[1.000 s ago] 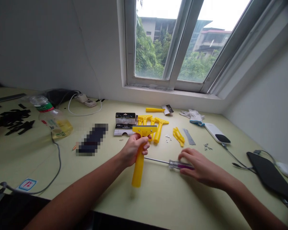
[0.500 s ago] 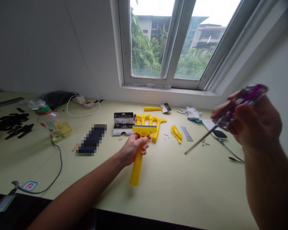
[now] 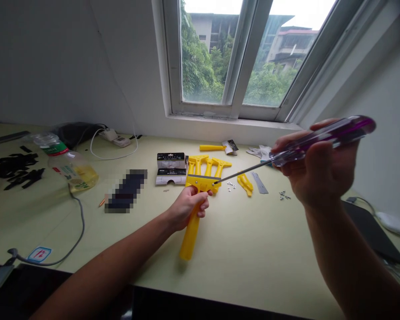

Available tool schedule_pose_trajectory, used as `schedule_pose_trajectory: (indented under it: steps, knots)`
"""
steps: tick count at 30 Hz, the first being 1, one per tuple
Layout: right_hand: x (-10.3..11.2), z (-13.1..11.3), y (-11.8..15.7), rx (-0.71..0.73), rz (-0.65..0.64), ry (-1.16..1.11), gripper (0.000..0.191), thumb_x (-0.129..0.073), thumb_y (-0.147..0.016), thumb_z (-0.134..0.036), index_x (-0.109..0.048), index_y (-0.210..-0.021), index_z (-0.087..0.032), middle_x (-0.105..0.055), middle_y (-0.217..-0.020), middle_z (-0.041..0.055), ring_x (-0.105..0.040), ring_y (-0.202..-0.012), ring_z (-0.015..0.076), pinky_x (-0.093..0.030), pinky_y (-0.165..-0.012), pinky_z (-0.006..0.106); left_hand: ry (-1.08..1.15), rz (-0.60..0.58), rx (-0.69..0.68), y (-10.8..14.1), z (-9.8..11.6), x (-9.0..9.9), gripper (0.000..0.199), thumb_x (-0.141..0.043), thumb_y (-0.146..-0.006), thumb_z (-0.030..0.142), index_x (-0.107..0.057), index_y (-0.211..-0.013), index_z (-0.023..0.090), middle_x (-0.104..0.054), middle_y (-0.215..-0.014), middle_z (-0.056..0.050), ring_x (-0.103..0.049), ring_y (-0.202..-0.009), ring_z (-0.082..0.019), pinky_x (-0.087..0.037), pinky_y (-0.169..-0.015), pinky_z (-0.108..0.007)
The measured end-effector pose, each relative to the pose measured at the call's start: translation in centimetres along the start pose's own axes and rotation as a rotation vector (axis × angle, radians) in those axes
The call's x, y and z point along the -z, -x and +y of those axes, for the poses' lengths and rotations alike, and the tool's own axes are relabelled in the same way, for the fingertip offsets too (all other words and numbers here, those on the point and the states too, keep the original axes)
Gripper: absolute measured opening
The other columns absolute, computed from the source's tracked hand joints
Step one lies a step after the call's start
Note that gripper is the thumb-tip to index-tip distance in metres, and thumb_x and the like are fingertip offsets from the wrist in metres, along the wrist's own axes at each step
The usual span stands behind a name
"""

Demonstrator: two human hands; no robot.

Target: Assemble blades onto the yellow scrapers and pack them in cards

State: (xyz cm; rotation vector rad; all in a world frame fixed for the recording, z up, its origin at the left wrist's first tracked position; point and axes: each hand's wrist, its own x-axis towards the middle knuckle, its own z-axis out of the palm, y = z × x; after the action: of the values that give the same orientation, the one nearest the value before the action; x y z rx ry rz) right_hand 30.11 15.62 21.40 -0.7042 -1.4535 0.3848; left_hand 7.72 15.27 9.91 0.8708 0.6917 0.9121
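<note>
My left hand (image 3: 190,206) is closed round the neck of a yellow scraper (image 3: 191,235), its blade end pointing away from me. Two screws show on the scraper's head. My right hand (image 3: 320,173) grips a screwdriver (image 3: 340,131) with a clear and purple handle. The screwdriver's tip appears to touch the right-hand screw on the head. Behind the scraper lie several yellow scraper handles (image 3: 220,165). To their right are small nuts (image 3: 231,186), yellow plastic pieces (image 3: 244,183), grey blades (image 3: 260,183) and loose screws (image 3: 284,195).
Black-and-white boxes (image 3: 170,168) stand behind my left hand. A plastic bottle (image 3: 70,164) of yellow liquid, black strips (image 3: 13,169), a pixelated dark object (image 3: 126,191) and a grey cable (image 3: 83,222) lie to the left. White gloves (image 3: 262,152) rest near the window wall.
My right hand has moved left, bringing the screwdriver's tip from over the table to the scraper's right-hand screw. My left hand stays nearly still with the scraper.
</note>
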Motion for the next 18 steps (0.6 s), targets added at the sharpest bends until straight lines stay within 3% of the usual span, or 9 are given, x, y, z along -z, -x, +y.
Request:
schedule_pose_trajectory:
  steps: [10, 18]
  knots:
    - [0.08, 0.91, 0.39, -0.051, -0.045, 0.125, 0.032, -0.049, -0.088, -0.059, -0.043, -0.111, -0.037, -0.069, -0.087, 0.0048, -0.052, -0.051, 0.0209, -0.041, -0.045, 0.038, -0.008, -0.016, -0.001, 0.15, 0.03, -0.04, 0.022, -0.065, -0.079, 0.023, -0.053, -0.095, 0.012, -0.046, -0.066, 0.003, -0.036, -0.051, -0.004, -0.029, -0.045, -0.016]
    - [0.19, 0.91, 0.03, 0.045, -0.113, 0.06, 0.024, -0.047, -0.091, -0.056, -0.046, -0.109, -0.039, -0.068, -0.09, 0.0016, -0.053, -0.052, 0.0185, -0.038, -0.046, 0.035, -0.007, -0.016, 0.011, 0.25, 0.16, -0.15, 0.023, -0.065, -0.078, 0.022, -0.053, -0.094, 0.012, -0.046, -0.065, 0.004, -0.035, -0.049, -0.003, -0.027, -0.044, -0.017]
